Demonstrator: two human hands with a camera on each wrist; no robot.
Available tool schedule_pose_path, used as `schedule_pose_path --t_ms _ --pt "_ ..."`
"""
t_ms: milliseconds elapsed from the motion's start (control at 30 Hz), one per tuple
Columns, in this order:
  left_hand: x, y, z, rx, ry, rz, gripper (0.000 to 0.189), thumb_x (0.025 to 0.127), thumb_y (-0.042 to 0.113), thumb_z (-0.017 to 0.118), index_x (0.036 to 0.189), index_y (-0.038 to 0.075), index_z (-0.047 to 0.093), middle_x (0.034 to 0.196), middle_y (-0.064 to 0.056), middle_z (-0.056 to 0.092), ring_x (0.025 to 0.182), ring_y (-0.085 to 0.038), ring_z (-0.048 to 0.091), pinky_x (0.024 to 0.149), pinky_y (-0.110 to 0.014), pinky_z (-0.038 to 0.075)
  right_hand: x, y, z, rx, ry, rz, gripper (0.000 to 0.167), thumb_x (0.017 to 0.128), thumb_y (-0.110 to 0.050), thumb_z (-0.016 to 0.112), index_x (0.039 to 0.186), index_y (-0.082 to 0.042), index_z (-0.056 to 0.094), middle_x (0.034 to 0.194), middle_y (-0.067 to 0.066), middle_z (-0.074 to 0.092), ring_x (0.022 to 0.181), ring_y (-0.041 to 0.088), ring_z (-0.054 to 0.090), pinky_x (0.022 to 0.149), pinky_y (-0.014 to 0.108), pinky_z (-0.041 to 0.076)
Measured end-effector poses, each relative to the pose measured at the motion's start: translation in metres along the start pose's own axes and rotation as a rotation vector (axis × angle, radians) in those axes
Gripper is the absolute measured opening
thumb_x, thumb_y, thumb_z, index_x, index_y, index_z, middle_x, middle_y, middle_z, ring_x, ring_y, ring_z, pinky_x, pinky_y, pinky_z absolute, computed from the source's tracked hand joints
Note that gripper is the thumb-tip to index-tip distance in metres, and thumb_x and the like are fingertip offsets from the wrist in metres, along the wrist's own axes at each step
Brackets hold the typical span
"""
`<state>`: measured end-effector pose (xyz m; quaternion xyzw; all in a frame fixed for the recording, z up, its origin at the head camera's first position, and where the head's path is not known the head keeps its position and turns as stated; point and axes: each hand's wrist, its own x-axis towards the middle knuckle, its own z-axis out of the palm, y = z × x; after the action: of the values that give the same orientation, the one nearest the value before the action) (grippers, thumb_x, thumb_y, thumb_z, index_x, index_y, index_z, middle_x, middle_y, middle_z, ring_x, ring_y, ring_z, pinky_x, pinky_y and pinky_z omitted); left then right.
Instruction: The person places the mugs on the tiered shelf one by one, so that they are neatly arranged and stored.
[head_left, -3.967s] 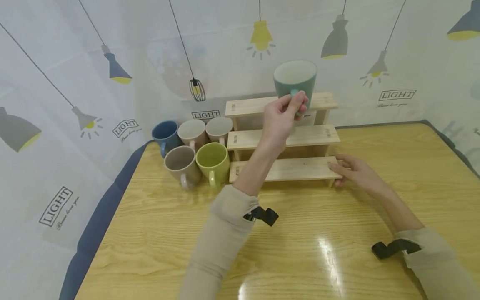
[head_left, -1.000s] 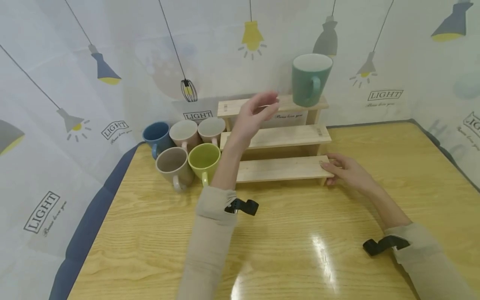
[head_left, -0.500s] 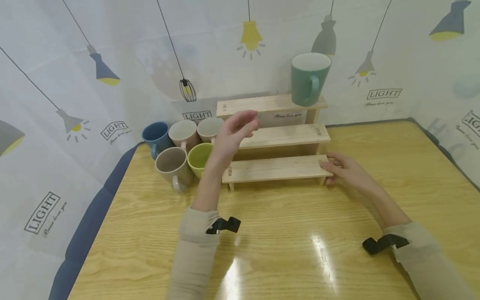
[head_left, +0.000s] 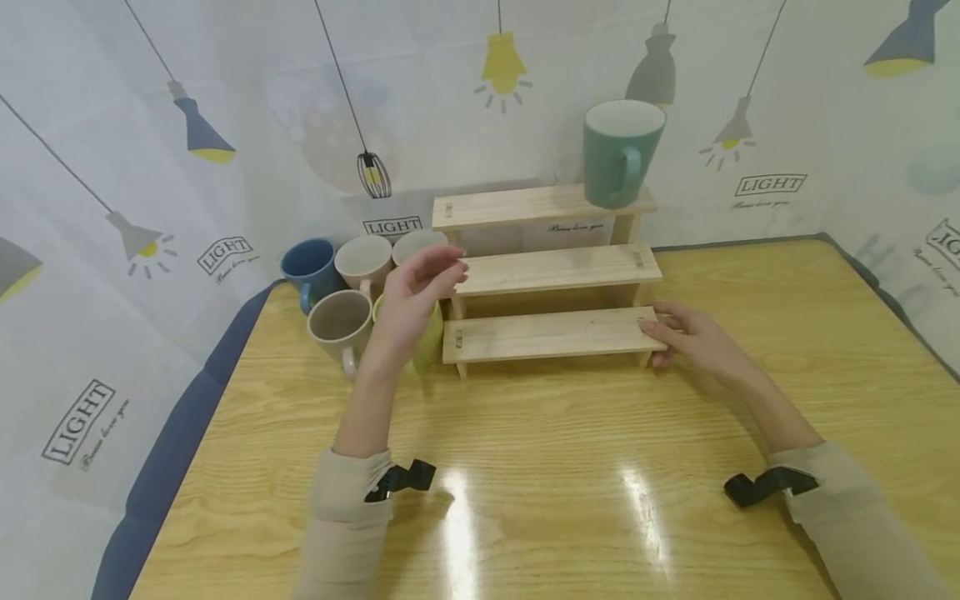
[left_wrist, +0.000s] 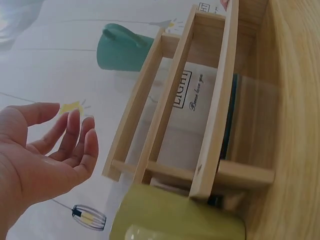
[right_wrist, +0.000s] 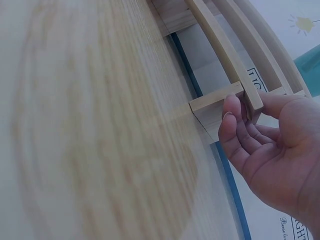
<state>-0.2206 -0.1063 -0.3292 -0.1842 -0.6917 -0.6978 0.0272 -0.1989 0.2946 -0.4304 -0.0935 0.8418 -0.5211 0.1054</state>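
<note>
My left hand (head_left: pixel 405 308) holds nothing; its fingers are loosely bent over the cluster of mugs. Beneath it, partly hidden in the head view, is a yellow-green mug (head_left: pixel 429 337), which also shows low in the left wrist view. At the other side, my right hand (head_left: pixel 697 343) grips the right end of the lowest board of a three-tier wooden shelf (head_left: pixel 555 335), thumb on top and fingers curled below, as the right wrist view shows. A teal mug (head_left: pixel 611 162) stands upright on the top tier's right end, its handle towards the front.
Left of the shelf, a blue mug (head_left: pixel 311 271), a pink mug (head_left: pixel 363 260) and a pale mug (head_left: pixel 414 244) form the back row. A grey-brown mug (head_left: pixel 339 325) stands in front of them on the wooden table (head_left: pixel 547 467). A lamp-patterned cloth (head_left: pixel 247 67) hangs behind.
My left hand first held the teal mug by its handle above the shelf; the mug now stands on the top tier. That hand has moved left and down to the mugs. My right hand stays put.
</note>
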Motion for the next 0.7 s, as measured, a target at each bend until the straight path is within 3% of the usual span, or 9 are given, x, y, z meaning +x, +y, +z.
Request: schedule_pose_path --t_ms 300,500,700 --pt "-0.021 0.003 -0.03 0.052 0.073 -0.037 0.031 0.1 0.005 0.063 0.128 -0.007 0.058 0.12 -0.015 0.064 0.114 -0.03 0.06 0.096 -0.031 0.052 -0.001 -0.001 -0.001 -0.001 -0.004 -0.001 0.071 0.107 -0.03 0.053 0.155 0.009 0.019 0.125 0.032 0.058 0.081 0.023 0.071 0.079 0.028 0.056" --pt "-0.034 0.001 -0.05 0.118 0.111 -0.03 0.03 0.1 0.004 0.062 0.126 -0.008 0.058 0.118 -0.015 0.064 0.106 -0.02 0.063 0.093 -0.027 0.051 -0.001 -0.001 -0.001 -0.007 0.002 0.003 0.071 0.106 -0.032 0.054 0.155 0.008 0.021 0.121 0.03 0.061 0.081 0.024 0.071 0.08 0.026 0.055" --pt "-0.049 -0.002 -0.071 0.146 0.134 -0.005 0.027 0.099 0.004 0.063 0.124 -0.009 0.06 0.115 -0.013 0.066 0.104 -0.019 0.064 0.09 -0.024 0.052 0.0 0.0 -0.002 0.012 -0.004 0.012 0.073 0.106 -0.033 0.054 0.156 0.007 0.019 0.131 0.035 0.054 0.082 0.024 0.071 0.081 0.026 0.056"
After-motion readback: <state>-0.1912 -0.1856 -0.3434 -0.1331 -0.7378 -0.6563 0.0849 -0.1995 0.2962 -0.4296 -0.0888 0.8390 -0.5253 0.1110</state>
